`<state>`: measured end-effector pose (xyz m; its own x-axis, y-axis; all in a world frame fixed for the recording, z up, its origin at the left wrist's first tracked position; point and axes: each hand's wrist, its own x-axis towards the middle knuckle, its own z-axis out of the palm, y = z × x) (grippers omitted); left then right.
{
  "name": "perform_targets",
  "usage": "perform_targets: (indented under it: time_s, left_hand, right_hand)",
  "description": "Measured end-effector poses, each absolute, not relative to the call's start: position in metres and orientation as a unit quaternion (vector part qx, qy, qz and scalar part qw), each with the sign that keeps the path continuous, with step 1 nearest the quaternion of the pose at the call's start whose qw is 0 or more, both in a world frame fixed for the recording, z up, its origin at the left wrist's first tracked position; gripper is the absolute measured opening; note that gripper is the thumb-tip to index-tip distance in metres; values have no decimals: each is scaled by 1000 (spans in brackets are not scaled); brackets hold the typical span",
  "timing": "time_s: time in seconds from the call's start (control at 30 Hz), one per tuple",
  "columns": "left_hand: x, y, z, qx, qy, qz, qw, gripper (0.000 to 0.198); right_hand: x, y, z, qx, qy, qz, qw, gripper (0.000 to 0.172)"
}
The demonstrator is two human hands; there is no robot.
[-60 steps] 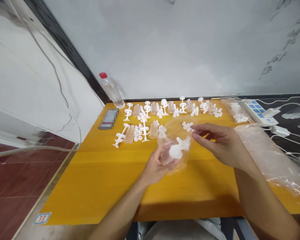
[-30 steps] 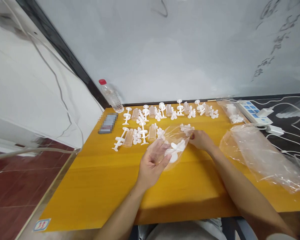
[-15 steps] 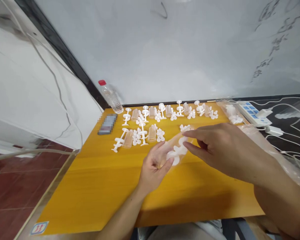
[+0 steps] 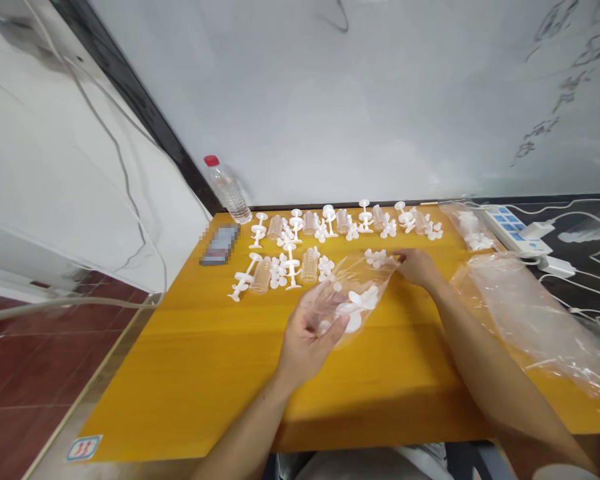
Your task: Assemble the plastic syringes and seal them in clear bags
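My left hand holds a small clear plastic bag with white plastic parts inside, above the middle of the yellow table. My right hand reaches forward to a little cluster of white parts lying on the table just beyond the bag's mouth; its fingers are bent and I cannot tell whether they pinch a part. Two rows of white stems and clear small cups lie behind the bag.
A water bottle with a red cap stands at the back left beside a dark phone. Large clear bags lie at the right, with a smaller bag of white parts and a power strip behind them.
My right hand has gone from near the bag's mouth, close to the camera, forward and down to the white cluster on the table. The left hand keeps holding the bag.
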<state>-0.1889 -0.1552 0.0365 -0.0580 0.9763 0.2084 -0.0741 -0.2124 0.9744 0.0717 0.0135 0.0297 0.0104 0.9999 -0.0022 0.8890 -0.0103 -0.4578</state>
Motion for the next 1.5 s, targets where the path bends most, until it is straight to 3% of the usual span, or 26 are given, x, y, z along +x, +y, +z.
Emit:
perform_targets:
  time_s: [0.13, 0.2, 0.27, 0.33, 0.47, 0.53, 0.63, 0.83, 0.93, 1.0, 1.1, 1.2, 1.37, 1.5]
  left_hand:
    - [-188, -155, 32, 517, 424, 585, 459, 52]
    - [-187, -155, 30, 519, 431, 583, 453, 53]
    - [-186, -156, 30, 520, 442, 579, 445, 55]
    - [-185, -156, 32, 516, 451, 573, 449, 58]
    - [-185, -158, 36, 498, 449, 566, 479, 61]
    - [-185, -159, 36, 499, 446, 569, 478, 59]
    - [-186, -159, 35, 503, 443, 576, 468, 57]
    - [-185, -159, 35, 515, 429, 567, 479, 55]
    - [-186, -160, 34, 511, 426, 569, 483, 54]
    - [-187, -161, 33, 512, 437, 564, 479, 55]
    - [-188, -161, 32, 507, 450, 562, 474, 56]
    - [-187, -161, 34, 500, 441, 567, 484, 54]
    - [-186, -160, 36, 505, 421, 574, 488, 53]
    - [-187, -160, 33, 507, 427, 571, 484, 53]
  right_hand:
    - [76, -15, 61, -697, -666, 168, 206, 27]
    - [73, -51, 102, -662, -672, 153, 295, 31]
    - [60, -93, 147, -551, -723, 115, 400, 23]
    - [38, -127, 182, -427, -814, 111, 377, 16]
    - [2, -142, 206, -294, -923, 99, 227, 19]
    - [4, -132, 203, -308, -921, 74, 228, 19]
    - [23, -117, 194, -380, -869, 63, 311, 22]
    - [28, -127, 161, -407, -825, 152, 361, 15]
    - [33, -114, 138, -458, -732, 171, 475, 20]
    - [46, -85, 117, -541, -653, 160, 505, 25]
    - [66, -32, 76, -657, -653, 147, 346, 33]
    - [70, 2, 38, -673, -689, 173, 208, 38]
    - [58, 16, 13, -658, -705, 188, 188, 25]
    - [66, -14, 54, -668, -684, 169, 240, 26]
